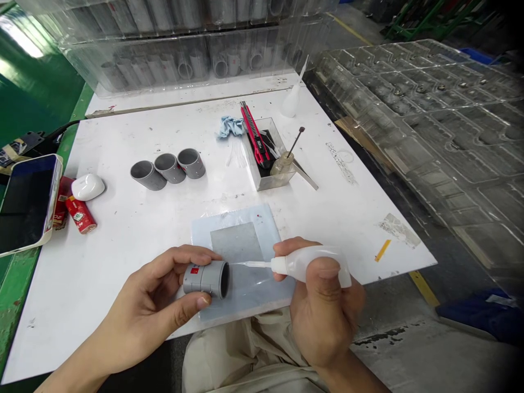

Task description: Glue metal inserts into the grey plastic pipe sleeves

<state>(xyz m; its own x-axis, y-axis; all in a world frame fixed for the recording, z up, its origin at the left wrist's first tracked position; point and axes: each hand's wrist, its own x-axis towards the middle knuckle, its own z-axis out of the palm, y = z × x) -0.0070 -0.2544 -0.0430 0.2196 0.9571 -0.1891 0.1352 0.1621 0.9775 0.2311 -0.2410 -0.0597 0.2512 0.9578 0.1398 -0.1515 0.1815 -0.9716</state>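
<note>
A grey PVC pipe coupling (207, 279) with a small red label lay on its side in the person's left hand (151, 308), just above a pale blue plastic sheet (241, 232), its open end facing right. The left fingers (192, 257) and thumb (184, 308) closed narrowly around its barrel. The right hand (323, 300) gripped a translucent squeeze bottle (313, 266), whose thin nozzle (249, 265) reached across to the coupling's rim (the view could not settle whether the tip touched it).

The sheet lay on a white table (102, 273). Beyond it, three more grey couplings (167, 166) lay side by side, near a clear box (266, 177) holding a red utility knife (254, 134) and a small glass bottle (282, 165) with a dark rod standing in it. A crumpled blue cloth (230, 127) and a second squeeze bottle (291, 101) sat close by. Toward the left edge lay a smartphone (27, 202), a white earbud case (88, 186) and a red can (79, 215). Clear plastic trays (196, 49) of couplings stood behind the table.
</note>
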